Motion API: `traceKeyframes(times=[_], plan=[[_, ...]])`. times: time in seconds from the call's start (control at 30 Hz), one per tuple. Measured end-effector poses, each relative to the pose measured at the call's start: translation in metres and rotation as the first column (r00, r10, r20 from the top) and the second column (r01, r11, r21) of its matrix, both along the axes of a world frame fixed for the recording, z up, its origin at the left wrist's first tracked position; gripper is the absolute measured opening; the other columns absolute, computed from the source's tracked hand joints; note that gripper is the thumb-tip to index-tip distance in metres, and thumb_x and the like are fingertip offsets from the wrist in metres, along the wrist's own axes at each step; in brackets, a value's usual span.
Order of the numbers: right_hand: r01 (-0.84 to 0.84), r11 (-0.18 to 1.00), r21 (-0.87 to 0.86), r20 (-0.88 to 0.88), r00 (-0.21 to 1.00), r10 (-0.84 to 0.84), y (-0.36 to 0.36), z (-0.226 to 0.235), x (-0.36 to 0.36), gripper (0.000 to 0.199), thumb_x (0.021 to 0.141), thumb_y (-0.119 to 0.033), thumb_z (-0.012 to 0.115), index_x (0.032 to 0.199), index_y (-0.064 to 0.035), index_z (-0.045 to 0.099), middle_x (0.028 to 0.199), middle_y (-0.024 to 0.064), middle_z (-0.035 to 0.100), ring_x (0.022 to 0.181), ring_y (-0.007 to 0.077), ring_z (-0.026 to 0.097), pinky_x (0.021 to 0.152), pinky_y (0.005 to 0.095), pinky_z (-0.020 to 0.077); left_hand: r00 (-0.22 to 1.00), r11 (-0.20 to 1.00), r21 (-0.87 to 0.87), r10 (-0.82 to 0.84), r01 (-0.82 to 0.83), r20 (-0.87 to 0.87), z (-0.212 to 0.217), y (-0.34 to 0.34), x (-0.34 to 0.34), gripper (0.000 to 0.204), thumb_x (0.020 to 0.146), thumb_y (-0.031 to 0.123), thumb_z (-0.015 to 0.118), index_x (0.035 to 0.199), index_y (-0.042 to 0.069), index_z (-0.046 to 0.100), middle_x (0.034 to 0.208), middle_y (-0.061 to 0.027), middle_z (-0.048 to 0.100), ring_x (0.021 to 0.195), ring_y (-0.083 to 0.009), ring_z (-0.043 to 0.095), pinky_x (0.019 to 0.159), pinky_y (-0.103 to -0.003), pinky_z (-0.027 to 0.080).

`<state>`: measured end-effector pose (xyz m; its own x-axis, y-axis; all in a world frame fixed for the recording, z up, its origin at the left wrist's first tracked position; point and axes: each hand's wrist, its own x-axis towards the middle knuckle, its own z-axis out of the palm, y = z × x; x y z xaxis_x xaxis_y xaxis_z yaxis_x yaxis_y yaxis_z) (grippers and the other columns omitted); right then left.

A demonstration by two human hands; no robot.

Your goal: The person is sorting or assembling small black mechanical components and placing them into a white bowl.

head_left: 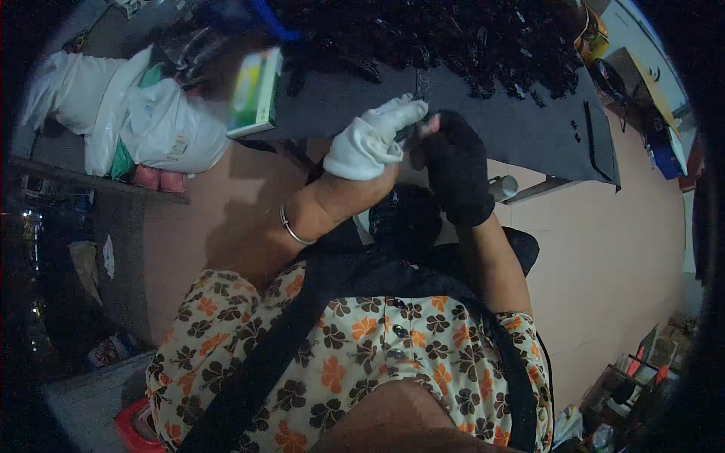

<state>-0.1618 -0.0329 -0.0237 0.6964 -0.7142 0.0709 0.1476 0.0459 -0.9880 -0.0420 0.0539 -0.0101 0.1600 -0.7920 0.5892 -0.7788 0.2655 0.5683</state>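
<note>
We hold a small dark metal piece (414, 130) between both hands above the worktop (529, 128) edge. Left hand (370, 143), white-gloved, grip closed on it; right hand (453, 162), black-gloved, pinches its other end. Dark parts pile (453, 38) lies beyond.

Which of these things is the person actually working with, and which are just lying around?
In use:
left hand in a white glove
right hand in a black glove
small dark part pinched between them
heap of dark parts on the grey table

Lying about:
white bags
green and white box
metal can
</note>
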Motion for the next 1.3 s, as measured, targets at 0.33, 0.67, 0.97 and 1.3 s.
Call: traceKeyframes(times=[0.33, 0.67, 0.97, 1.3], plan=[[0.058, 0.997, -0.053, 0.020, 0.998, -0.057, 0.023, 0.009, 0.001, 0.013, 0.084, -0.017, 0.057, 0.086, -0.0041, 0.054, 0.072, -0.0005, 0.055, 0.065, 0.0082, 0.051, 0.059, 0.0224, 0.0421, 0.989, 0.993, 0.010, -0.119, 0.120, -0.092, -0.002, 0.014, 0.000, 0.045, 0.075, 0.001, 0.054, 0.119, -0.002, 0.047, 0.118, -0.0200, 0.051, 0.112, -0.0361, 0.048, 0.094, -0.039, 0.040], [0.002, 0.998, -0.061, 0.020, 1.000, -0.001, 0.016, 0.005, -0.002, 0.014, 0.085, -0.016, 0.055, 0.086, -0.0028, 0.053, 0.072, 0.0033, 0.056, 0.065, 0.0104, 0.053, 0.062, 0.0249, 0.0436, 0.992, 0.997, 0.055, -0.067, 0.061, 0.102, 0.003, 0.012, 0.002, 0.039, 0.077, 0.001, 0.054, 0.117, -0.001, 0.050, 0.119, -0.0192, 0.051, 0.112, -0.0319, 0.049, 0.093, -0.036, 0.041], [0.234, 0.894, -0.382, 0.047, 0.971, -0.234, 0.009, 0.002, -0.006, 0.033, 0.078, -0.018, 0.065, 0.101, 0.0013, 0.053, 0.081, 0.0073, 0.061, 0.077, 0.0154, 0.057, 0.069, 0.0291, 0.0460, 0.787, 0.943, 0.166, -0.135, 0.289, -0.602, 0.002, 0.020, 0.004, 0.030, 0.085, 0.004, 0.051, 0.114, -0.003, 0.052, 0.100, -0.0101, 0.062, 0.087, -0.0121, 0.057, 0.077, -0.025, 0.046], [-0.077, 0.881, -0.468, -0.161, 0.987, 0.000, -0.019, -0.026, -0.022, 0.023, 0.076, -0.009, 0.066, 0.096, -0.0013, 0.057, 0.082, 0.0063, 0.061, 0.075, 0.0099, 0.057, 0.066, 0.0247, 0.0464, 0.870, 0.925, 0.194, -0.214, 0.326, -0.445, -0.003, 0.011, 0.007, 0.027, 0.085, 0.006, 0.051, 0.109, -0.005, 0.055, 0.097, -0.0114, 0.063, 0.086, -0.0157, 0.058, 0.076, -0.028, 0.047]])
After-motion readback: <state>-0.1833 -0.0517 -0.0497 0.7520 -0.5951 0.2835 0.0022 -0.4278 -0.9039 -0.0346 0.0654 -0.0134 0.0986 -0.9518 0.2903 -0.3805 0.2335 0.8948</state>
